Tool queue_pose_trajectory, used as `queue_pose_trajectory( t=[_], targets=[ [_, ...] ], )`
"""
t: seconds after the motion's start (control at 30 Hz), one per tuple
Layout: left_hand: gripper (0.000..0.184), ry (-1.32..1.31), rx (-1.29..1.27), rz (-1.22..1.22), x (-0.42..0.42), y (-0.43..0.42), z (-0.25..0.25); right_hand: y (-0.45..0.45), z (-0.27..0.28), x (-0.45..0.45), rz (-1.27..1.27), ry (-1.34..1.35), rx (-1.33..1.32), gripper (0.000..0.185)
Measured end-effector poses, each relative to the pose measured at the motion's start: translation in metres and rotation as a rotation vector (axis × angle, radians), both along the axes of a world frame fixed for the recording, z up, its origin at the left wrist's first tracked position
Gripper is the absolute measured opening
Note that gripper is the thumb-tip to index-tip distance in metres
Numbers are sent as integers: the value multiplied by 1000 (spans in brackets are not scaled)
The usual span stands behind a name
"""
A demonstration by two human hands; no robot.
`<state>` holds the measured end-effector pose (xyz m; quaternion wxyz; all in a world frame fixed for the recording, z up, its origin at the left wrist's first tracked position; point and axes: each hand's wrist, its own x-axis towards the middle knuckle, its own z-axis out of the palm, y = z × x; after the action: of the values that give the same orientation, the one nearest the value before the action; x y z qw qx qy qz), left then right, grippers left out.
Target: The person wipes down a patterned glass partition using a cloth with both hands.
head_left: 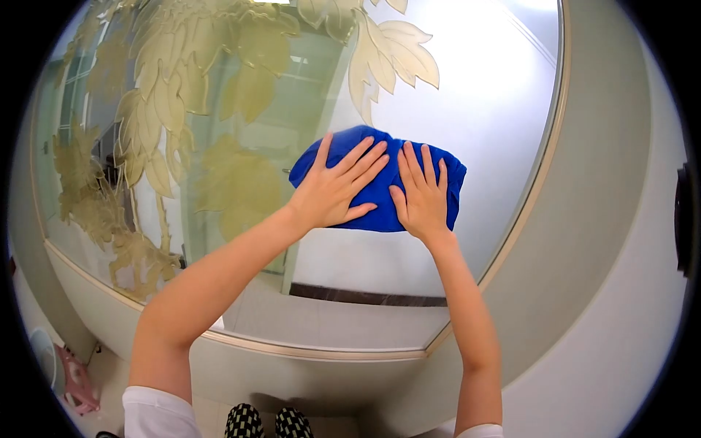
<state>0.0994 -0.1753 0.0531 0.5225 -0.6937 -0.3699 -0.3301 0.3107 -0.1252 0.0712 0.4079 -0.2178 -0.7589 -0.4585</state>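
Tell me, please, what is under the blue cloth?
The blue cloth lies against the glass panel, which is visible around it. The area directly beneath is covered, so whether it has any marks or pattern cannot be seen.

Likely a home — leaf-patterned glass (252,146) suggests it.

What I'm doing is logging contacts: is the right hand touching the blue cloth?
Touching. The head view shows the right hand laid flat against the blue cloth, fingers spread over it.
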Motion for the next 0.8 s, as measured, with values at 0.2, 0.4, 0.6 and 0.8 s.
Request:
queue_pose_trajectory(
  t=[0.2,0.4,0.6,0.8],
  targets=[
    [76,-21,64,-21,-8,0,10,-5,-5,-24,-21,160,51,55],
    [71,-6,168,-16,-11,6,12,1,-6,-33,-28,209,127,54],
    [70,3,301,-33,-17,22,20,18,0,-36,-3,254,227,54],
    [69,25,381,30,-31,35,31,33,8,-42,37,291,272,54]
  ],
)
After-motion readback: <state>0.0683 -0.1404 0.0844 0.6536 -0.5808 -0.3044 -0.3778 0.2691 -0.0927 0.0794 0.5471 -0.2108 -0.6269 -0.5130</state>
